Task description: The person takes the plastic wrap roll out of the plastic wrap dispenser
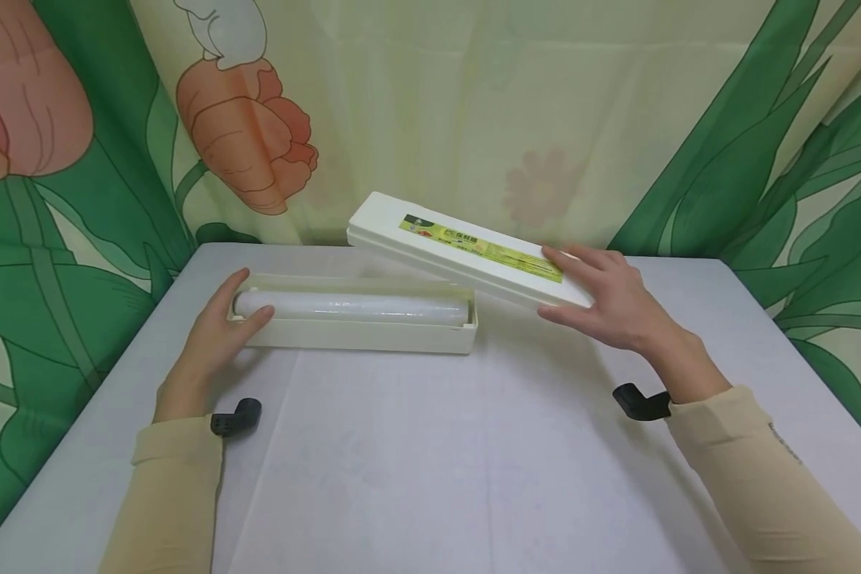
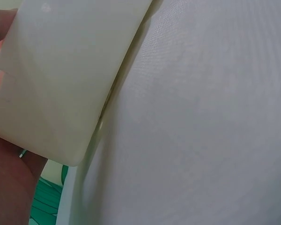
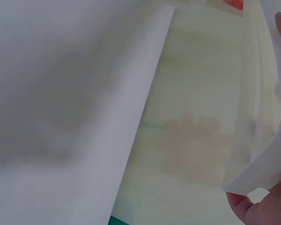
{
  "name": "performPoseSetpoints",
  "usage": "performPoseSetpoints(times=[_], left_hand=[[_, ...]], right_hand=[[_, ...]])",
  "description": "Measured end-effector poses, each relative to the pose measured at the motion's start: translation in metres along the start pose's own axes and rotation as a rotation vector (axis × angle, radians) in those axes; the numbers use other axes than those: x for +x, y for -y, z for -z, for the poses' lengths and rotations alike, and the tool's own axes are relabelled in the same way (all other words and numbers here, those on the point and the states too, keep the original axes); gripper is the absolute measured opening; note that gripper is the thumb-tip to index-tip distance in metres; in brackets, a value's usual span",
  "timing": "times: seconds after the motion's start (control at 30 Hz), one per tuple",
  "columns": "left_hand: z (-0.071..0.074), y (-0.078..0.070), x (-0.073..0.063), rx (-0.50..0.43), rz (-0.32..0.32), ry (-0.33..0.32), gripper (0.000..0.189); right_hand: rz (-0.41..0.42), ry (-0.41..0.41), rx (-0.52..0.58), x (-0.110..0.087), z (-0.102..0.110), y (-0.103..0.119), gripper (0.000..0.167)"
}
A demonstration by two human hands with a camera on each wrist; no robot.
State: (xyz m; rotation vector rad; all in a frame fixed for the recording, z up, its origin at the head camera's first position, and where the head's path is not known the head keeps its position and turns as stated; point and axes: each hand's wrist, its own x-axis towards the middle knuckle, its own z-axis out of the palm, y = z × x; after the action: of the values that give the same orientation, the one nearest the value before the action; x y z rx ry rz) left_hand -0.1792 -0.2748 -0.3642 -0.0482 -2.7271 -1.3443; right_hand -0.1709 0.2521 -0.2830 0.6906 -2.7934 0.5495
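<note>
A long white box [image 1: 359,338] lies on the table with its top off, and a roll of clear cling film [image 1: 351,306] is inside it. My left hand [image 1: 210,339] grips the box's left end, thumb at the front and a finger behind. Up close in the left wrist view, the box's wall [image 2: 61,84] hides part of that hand. The white lid [image 1: 395,214], with a yellow-green label [image 1: 488,251], is raised and slants, its left end higher. Its right end is held by my right hand [image 1: 620,303]. The right wrist view shows the lid's edge [image 3: 276,157] above the thumb.
A white cloth covers the table [image 1: 402,462]. Behind it hangs a curtain [image 1: 416,104] printed with plants and a rabbit. Black wrist pieces [image 1: 237,417] stick out at both sleeves.
</note>
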Motion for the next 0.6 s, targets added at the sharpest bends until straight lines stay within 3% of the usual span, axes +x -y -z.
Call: performPoseSetpoints(times=[0.6], left_hand=[[0.0,-0.001,0.0,0.019,0.019,0.031,0.087]], right_hand=[[-0.047,-0.043,0.02,-0.022,0.003,-0.017,0.081]])
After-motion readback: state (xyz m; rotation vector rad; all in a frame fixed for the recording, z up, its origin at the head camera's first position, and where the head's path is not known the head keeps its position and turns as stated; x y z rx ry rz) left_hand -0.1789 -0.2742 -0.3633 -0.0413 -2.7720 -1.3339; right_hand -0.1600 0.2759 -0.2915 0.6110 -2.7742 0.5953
